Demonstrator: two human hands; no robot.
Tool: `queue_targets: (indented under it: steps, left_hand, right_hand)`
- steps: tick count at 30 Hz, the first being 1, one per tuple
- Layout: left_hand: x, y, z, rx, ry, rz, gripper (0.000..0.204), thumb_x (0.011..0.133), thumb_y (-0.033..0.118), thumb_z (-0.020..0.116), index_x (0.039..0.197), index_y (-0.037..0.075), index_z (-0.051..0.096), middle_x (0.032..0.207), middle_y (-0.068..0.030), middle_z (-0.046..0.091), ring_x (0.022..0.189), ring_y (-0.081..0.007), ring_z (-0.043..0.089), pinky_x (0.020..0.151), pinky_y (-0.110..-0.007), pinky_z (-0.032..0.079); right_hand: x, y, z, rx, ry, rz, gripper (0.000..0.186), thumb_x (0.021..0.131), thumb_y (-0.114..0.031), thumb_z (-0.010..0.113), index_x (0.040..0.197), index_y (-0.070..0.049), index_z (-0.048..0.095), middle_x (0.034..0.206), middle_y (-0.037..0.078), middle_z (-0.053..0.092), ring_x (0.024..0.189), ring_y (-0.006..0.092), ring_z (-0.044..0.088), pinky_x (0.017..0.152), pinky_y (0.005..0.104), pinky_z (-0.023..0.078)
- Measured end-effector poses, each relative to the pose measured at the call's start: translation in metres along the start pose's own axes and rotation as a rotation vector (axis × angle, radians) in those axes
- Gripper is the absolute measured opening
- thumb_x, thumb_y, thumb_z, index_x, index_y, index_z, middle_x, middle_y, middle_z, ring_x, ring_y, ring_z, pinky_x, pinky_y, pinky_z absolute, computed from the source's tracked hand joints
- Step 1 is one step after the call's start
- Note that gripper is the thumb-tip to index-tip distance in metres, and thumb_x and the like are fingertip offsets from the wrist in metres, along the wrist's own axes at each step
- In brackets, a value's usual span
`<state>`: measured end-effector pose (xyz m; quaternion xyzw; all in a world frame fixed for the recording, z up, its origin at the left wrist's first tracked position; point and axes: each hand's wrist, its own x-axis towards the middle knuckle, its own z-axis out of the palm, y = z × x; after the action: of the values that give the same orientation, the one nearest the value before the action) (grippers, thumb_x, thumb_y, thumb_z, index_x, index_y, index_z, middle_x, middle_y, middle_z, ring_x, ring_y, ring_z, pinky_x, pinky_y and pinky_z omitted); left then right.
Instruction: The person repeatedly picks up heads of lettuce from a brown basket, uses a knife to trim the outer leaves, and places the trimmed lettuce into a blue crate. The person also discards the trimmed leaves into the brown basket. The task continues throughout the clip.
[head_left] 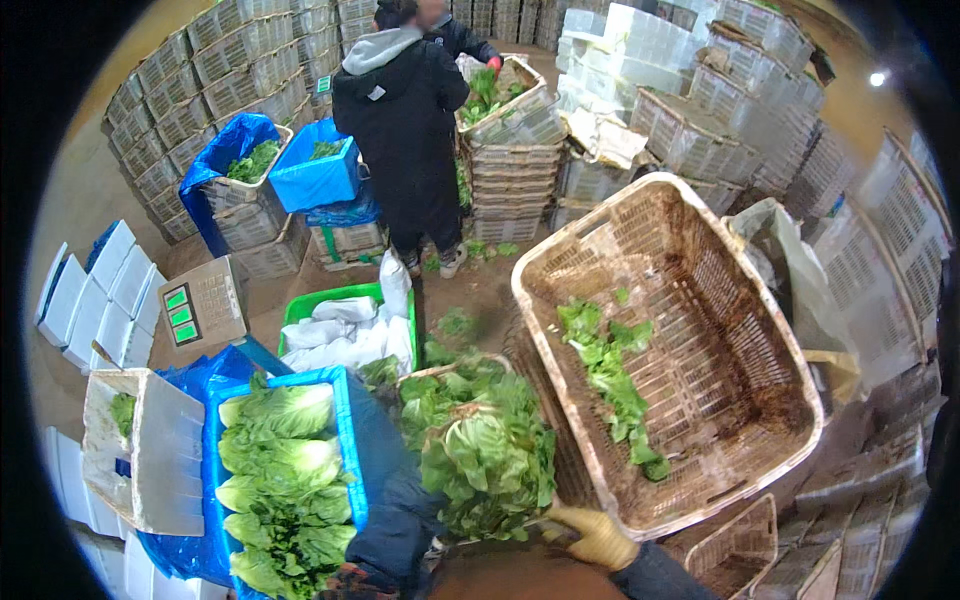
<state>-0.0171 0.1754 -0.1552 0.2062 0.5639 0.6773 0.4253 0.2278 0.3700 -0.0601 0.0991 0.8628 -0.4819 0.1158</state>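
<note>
A leafy green lettuce heap (490, 470) stands close in front of me, with a pale cut stem end facing up among its leaves. My right hand (592, 535), in a yellow glove, is at its lower right edge. The fingers are curled and their tips meet the leaves; what they hold, if anything, is hidden. My left arm, in a dark sleeve, runs along the heap's left side, and the hand at its end is hidden. Left of that arm, several lettuce heads (290, 480) lie in rows in a blue-lined crate (350, 440).
A large muddy plastic crate (700, 330) holding loose leaves is at right. Beyond are a green crate (300, 305) with white bundles, a scale (205, 300) and blue-lined crates (315, 180). A white foam box (170, 450) stands left. Two people work behind, beside stacked crates (515, 190).
</note>
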Motion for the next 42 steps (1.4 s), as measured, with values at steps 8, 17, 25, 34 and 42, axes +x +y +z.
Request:
queue_targets:
  steps: [8, 17, 25, 34, 42]
  left_hand:
    - [-0.068, 0.009, -0.061, 0.368, -0.218, -0.037, 0.062, 0.107, 0.037, 0.049, 0.158, 0.005, 0.038, 0.16, -0.0132, 0.044, 0.133, -0.027, 0.056, 0.113, -0.042, 0.046]
    - [-0.105, -0.077, -0.043, -0.147, -0.307, 0.159, 0.053, 0.102, 0.01, 0.047, 0.152, -0.007, 0.042, 0.089, -0.0071, 0.066, 0.068, -0.0144, 0.056, 0.059, -0.031, 0.045]
    - [-0.114, 0.002, 0.0, 0.741, -0.405, 0.329, 0.053, 0.099, 0.013, 0.05, 0.15, -0.001, 0.047, 0.111, -0.0098, 0.066, 0.095, -0.021, 0.064, 0.082, -0.03, 0.053]
    - [-0.065, 0.046, -0.003, 0.054, -0.099, -0.036, 0.068, 0.095, 0.002, 0.066, 0.156, 0.003, 0.036, 0.148, -0.016, 0.052, 0.129, -0.0279, 0.057, 0.107, -0.041, 0.049]
    - [-0.016, 0.149, -0.018, 0.047, 0.073, 0.245, 0.068, 0.1, -0.001, 0.045, 0.163, 0.007, 0.023, 0.156, -0.0228, 0.045, 0.127, -0.0315, 0.06, 0.083, -0.044, 0.065]
  right_hand:
    - [0.068, -0.066, -0.007, -0.537, -0.08, -0.042, 0.047, 0.087, -0.002, 0.058, 0.134, -0.001, 0.054, 0.108, 0.024, 0.07, 0.092, 0.0408, 0.072, 0.077, 0.0473, 0.06]
    - [0.084, -0.101, -0.003, -0.783, -0.322, 0.0, 0.03, 0.088, -0.007, 0.058, 0.116, 0.003, 0.056, 0.089, 0.022, 0.073, 0.082, 0.0372, 0.075, 0.069, 0.0485, 0.06]
    - [0.06, -0.041, -0.011, -0.749, -0.255, -0.07, 0.021, 0.085, -0.007, 0.062, 0.104, 0.002, 0.062, 0.087, 0.021, 0.072, 0.079, 0.0369, 0.073, 0.067, 0.0465, 0.059]
    - [0.079, 0.04, -0.009, 0.404, 0.126, 0.142, 0.061, 0.099, -0.037, 0.067, 0.144, 0.002, 0.052, 0.126, 0.016, 0.069, 0.097, 0.0235, 0.073, 0.079, 0.0358, 0.061]
    - [0.099, 0.065, 0.008, 1.546, 0.079, -0.049, 0.049, 0.105, -0.027, 0.061, 0.146, -0.001, 0.052, 0.13, 0.012, 0.066, 0.115, 0.0206, 0.067, 0.098, 0.0365, 0.058]
